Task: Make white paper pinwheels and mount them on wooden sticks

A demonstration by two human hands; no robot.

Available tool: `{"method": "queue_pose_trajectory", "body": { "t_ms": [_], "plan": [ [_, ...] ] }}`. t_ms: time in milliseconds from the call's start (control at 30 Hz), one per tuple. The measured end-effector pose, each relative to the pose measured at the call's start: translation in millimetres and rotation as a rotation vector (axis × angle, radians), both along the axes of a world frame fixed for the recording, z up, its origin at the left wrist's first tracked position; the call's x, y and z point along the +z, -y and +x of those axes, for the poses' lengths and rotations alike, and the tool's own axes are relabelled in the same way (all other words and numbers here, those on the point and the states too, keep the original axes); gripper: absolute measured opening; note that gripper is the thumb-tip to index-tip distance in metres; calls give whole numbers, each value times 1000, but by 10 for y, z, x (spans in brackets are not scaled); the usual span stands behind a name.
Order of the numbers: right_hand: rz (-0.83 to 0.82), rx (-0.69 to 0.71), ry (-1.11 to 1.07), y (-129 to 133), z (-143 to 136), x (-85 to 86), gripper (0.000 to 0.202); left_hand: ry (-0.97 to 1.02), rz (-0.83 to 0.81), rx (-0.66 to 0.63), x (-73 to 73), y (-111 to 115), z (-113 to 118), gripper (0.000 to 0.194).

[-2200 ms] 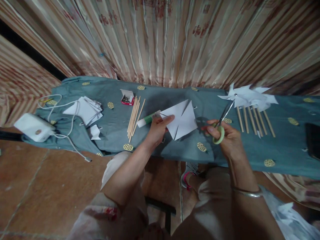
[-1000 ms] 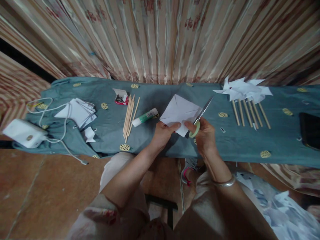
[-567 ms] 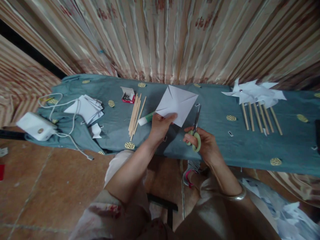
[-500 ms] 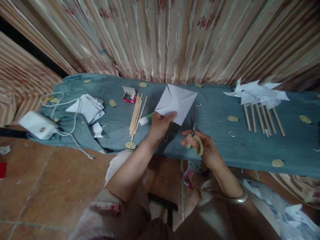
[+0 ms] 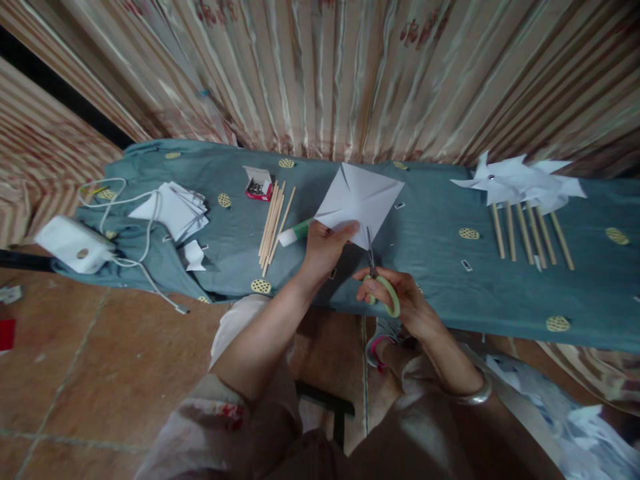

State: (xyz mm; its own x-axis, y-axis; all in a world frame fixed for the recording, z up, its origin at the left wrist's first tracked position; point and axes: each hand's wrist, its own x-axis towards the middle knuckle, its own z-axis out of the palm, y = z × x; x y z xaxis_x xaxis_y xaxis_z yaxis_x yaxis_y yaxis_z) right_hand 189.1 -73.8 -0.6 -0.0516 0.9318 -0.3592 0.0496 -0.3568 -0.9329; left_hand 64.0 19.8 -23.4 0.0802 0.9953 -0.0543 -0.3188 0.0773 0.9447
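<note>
My left hand (image 5: 325, 248) pinches a white square sheet of paper (image 5: 364, 197) near its lower left edge, thumb on top. Slits run inward from the sheet's corners. In my right hand (image 5: 393, 293) is a pair of scissors (image 5: 385, 293) with pale green handles, my fingers through the loops. The blades point away from me and meet the paper at its near corner. Just left of the sheet lies a glue stick (image 5: 296, 232) with a white cap and green body, partly behind my left hand.
Left of the glue stick lie wooden sticks (image 5: 271, 223) and an opened small box of pins (image 5: 259, 187). Further left are stacked cut papers (image 5: 173, 210), a paper scrap (image 5: 194, 255) and a white corded device (image 5: 75, 245). Paper pinwheels (image 5: 520, 183) on sticks lie at the right on the cloth-covered table (image 5: 430, 213).
The scissors have moved left, from beside the paper to its near corner, with the blades now at the sheet. My left hand still holds the paper.
</note>
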Motion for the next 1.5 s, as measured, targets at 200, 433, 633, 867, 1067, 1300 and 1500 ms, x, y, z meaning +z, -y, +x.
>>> {"method": "queue_pose_trajectory", "body": {
  "t_ms": [200,433,633,867,1067,1300,1500],
  "plan": [
    [30,-2,9,-13,3,-18,44,-37,-8,-5,32,26,8,8],
    [59,-11,-4,-4,-6,-43,42,-76,-25,7,42,21,15,7],
    [86,13,14,-5,-1,-19,40,-39,-8,5,5,13,17,8],
    [77,-23,-14,8,3,-62,41,-24,-18,1,9,6,24,12],
    [33,-72,-67,8,-14,-65,41,-42,-21,3,37,12,11,10],
    [6,-108,-76,17,-21,-101,40,-77,-48,13,27,3,22,9],
    [-31,-131,-99,7,-27,-100,41,-71,-41,-7,34,10,16,7]
  ]
}}
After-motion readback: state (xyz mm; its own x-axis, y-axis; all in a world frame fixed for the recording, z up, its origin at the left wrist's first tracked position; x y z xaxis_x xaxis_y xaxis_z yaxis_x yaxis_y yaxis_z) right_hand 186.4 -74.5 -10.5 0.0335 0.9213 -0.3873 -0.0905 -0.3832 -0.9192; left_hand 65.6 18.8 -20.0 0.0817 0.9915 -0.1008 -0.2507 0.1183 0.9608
